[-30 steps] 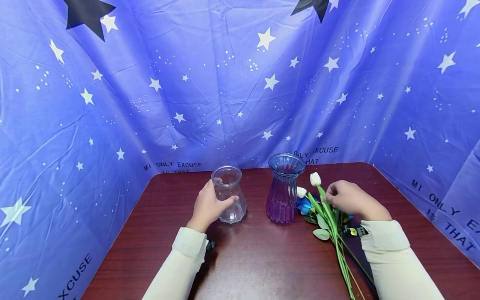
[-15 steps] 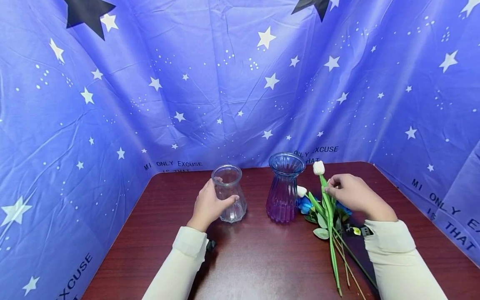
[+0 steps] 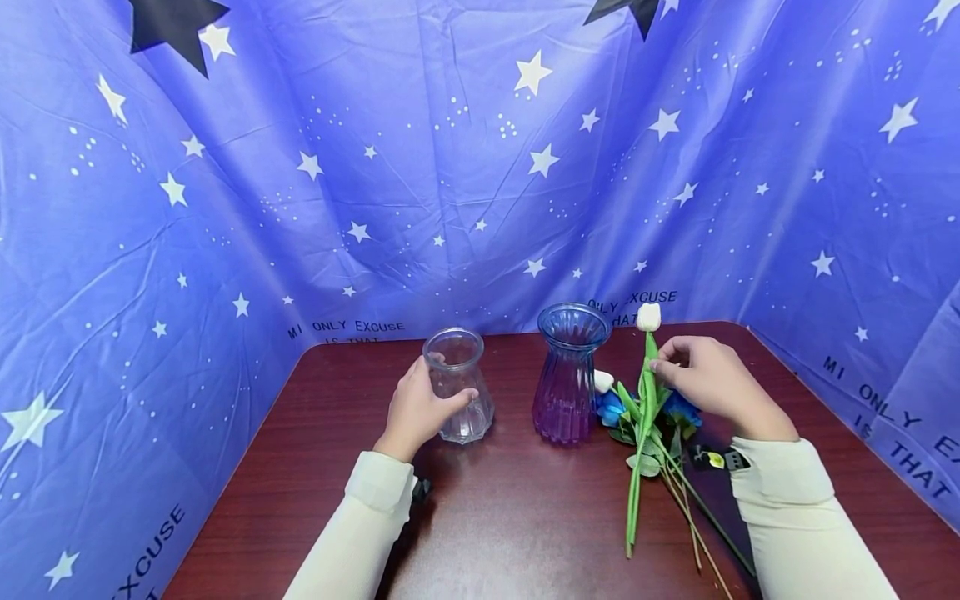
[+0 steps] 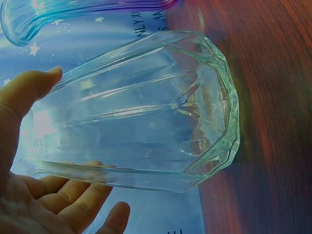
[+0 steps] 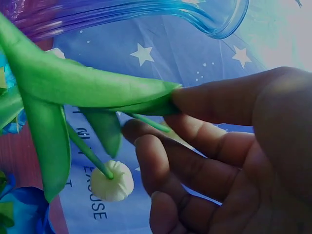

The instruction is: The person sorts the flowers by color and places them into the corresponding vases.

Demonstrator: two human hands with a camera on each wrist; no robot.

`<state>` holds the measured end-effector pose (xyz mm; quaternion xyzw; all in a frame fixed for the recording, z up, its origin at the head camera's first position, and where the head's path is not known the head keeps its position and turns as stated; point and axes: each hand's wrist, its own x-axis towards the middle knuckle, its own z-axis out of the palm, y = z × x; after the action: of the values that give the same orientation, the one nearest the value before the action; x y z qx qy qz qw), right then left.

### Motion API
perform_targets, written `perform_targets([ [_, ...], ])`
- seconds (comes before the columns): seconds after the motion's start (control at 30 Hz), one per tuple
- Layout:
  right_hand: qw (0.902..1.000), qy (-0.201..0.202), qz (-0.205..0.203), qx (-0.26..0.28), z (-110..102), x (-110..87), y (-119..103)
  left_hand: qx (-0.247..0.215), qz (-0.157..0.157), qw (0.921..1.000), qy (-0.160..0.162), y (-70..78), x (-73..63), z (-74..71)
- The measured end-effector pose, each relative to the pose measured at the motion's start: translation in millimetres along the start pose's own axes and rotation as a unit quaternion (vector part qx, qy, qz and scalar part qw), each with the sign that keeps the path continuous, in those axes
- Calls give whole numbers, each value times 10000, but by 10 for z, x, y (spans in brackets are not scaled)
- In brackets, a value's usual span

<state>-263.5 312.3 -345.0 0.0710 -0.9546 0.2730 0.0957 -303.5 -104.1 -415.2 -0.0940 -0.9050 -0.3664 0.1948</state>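
My left hand (image 3: pixel 423 408) holds a clear glass vase (image 3: pixel 467 427) upright on the table, thumb on its near side and fingers behind. In the left wrist view, the faceted base of the vase fills the middle. Out on the right, my right hand (image 3: pixel 712 379) pinches a white tulip (image 3: pixel 647 400) by its green leaf (image 5: pixel 97 85) between thumb and fingers. The tulip is raised, bloom up and stem slanting toward the front. Under it lie blue flowers (image 3: pixel 682 414) and another white tulip (image 3: pixel 602 382).
A ribbed glass vase (image 3: pixel 566 400), blue at the top and purple below, stands between the hands, close to the flowers. Loose stems (image 3: pixel 705 517) reach toward the front of the dark red table (image 3: pixel 525 533). A blue starry cloth (image 3: pixel 450 167) hangs behind and at both sides.
My right hand has lifted the white tulip out of the bunch; its bloom has risen and its stem end has swung left. The left hand and both vases have stayed put.
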Motion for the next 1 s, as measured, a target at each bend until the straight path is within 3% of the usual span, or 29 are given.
perform_targets([
  [0.73,9903,1366,-1,237,-23,-17,-12,-3,-75,10000,-54,-1,-10,-2],
  [1.0,9823,1650,-18,886,-23,-2,-26,-24,-6,10000,-17,9,-3,-10],
])
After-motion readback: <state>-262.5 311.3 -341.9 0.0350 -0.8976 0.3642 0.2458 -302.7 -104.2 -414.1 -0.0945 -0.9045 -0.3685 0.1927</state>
